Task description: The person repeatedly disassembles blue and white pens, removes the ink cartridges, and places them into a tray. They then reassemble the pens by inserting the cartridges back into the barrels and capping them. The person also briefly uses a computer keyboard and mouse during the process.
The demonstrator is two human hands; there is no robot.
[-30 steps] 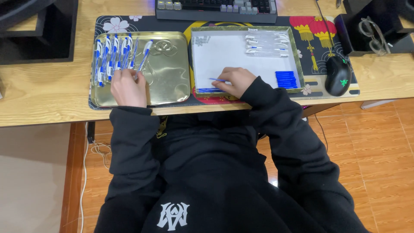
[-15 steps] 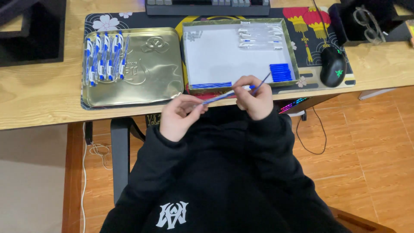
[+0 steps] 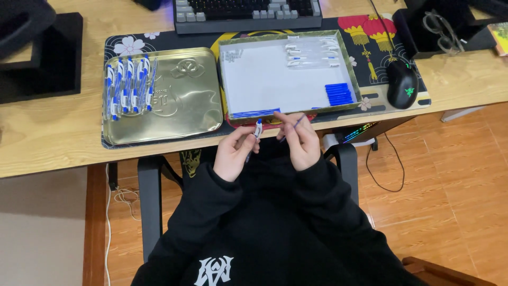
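Note:
My left hand (image 3: 235, 153) holds a white and blue pen barrel (image 3: 257, 128) upright just below the desk edge. My right hand (image 3: 299, 140) pinches a thin blue refill (image 3: 296, 123) beside it, tilted toward the barrel. Both hands hover in front of the white-lined tray (image 3: 233, 79). That tray holds several clear pen parts (image 3: 312, 53) at its top right, a cluster of blue caps (image 3: 338, 94) at the right, and blue refills (image 3: 256, 112) along its near edge. The gold metal tray (image 3: 185, 100) to the left carries several assembled white and blue pens (image 3: 127, 85).
A dark desk mat (image 3: 159, 39) lies under both trays on the wooden desk (image 3: 47, 132). A keyboard (image 3: 248, 13) sits behind, a black mouse (image 3: 402, 85) to the right, and glasses (image 3: 442, 24) on a black box at far right. Black chair arms flank my lap.
My hands left the trays and came together at the desk edge. The right hand now holds a refill, the left a pen barrel, and the two parts have drawn slightly apart.

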